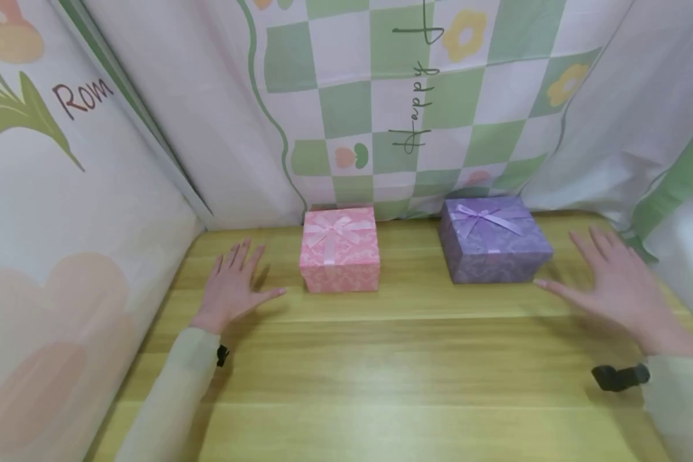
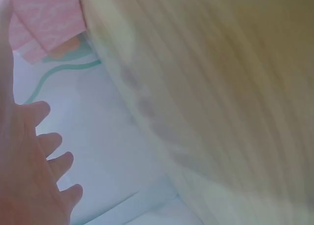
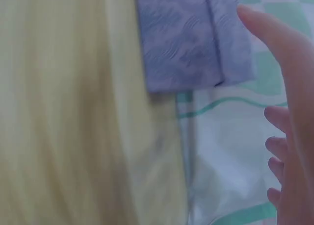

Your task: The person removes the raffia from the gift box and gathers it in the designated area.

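Observation:
Two gift boxes with ribbon bows stand along the back of the wooden table. The pink gift box point(image 1: 342, 256) is left of centre, and the purple gift box point(image 1: 493, 240) is to its right. My left hand point(image 1: 233, 285) is held over the table left of the pink box, fingers spread, thumb pointing toward it. On the far side, my right hand point(image 1: 620, 285) spreads its fingers beside the purple box, its thumb tip close to the front right corner. Neither hand holds anything. In the right wrist view the thumb overlaps the purple box point(image 3: 181, 43).
Behind the boxes hangs a curtain point(image 1: 346, 109) with green and white checks and flowers. A white flowered cloth point(image 1: 52, 212) borders the left side. The wooden table point(image 1: 393, 366) stretches in front of the boxes. Dark bands point(image 1: 620, 377) sit at both wrists.

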Available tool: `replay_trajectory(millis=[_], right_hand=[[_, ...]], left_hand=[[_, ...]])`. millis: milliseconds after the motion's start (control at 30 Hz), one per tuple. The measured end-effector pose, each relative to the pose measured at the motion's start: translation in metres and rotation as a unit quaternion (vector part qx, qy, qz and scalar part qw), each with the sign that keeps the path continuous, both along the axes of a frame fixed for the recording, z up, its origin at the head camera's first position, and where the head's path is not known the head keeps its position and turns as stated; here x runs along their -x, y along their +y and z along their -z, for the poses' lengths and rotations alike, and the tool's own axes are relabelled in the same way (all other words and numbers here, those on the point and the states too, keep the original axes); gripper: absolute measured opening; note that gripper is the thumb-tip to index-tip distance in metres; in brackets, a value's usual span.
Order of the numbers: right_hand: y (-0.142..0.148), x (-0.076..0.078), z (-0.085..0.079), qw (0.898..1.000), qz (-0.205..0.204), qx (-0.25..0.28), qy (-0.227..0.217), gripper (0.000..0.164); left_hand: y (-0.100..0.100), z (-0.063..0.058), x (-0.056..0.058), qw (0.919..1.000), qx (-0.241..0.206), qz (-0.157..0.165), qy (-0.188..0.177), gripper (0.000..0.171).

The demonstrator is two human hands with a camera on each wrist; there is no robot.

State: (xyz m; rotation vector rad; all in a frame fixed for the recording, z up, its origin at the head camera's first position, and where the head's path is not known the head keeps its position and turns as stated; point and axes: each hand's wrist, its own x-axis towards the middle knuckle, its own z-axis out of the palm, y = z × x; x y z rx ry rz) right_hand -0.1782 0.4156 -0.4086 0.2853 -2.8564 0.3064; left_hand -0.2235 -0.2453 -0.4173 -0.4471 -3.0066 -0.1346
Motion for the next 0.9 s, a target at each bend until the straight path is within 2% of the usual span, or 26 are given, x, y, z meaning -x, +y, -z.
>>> replay_trajectory(millis=[200, 300, 400, 500, 667, 733, 900], right_hand=[[-0.026, -0.003, -0.027, 0.998, -0.019, 0.056, 0.024, 0.112], [-0.045, -0.006, -0.038, 0.995, -0.026, 0.098, 0.022, 0.112], [-0.066, -0.008, -0.047, 0.990, -0.035, 0.136, 0.019, 0.111], [-0.085, -0.006, -0.050, 0.985, -0.050, 0.164, 0.027, 0.109], [-0.117, 0.001, -0.048, 0.977, -0.073, 0.200, 0.025, 0.106], [-0.131, 0.004, -0.045, 0.972, -0.082, 0.219, 0.010, 0.105], [-0.164, 0.012, -0.033, 0.960, -0.123, 0.252, 0.000, 0.101]], left_hand=[[0.005, -0.004, 0.001, 0.9994, -0.032, 0.015, 0.004, 0.112], [0.009, -0.005, 0.002, 0.9968, -0.077, 0.019, -0.011, 0.113], [0.015, -0.005, 0.003, 0.9904, -0.134, 0.013, -0.031, 0.115], [0.021, -0.005, 0.003, 0.9794, -0.197, 0.005, -0.046, 0.116], [0.033, -0.004, 0.002, 0.9513, -0.302, 0.007, -0.063, 0.116], [0.039, -0.002, 0.001, 0.9399, -0.334, 0.009, -0.070, 0.113], [0.052, 0.005, 0.003, 0.9193, -0.385, 0.022, -0.077, 0.104]])
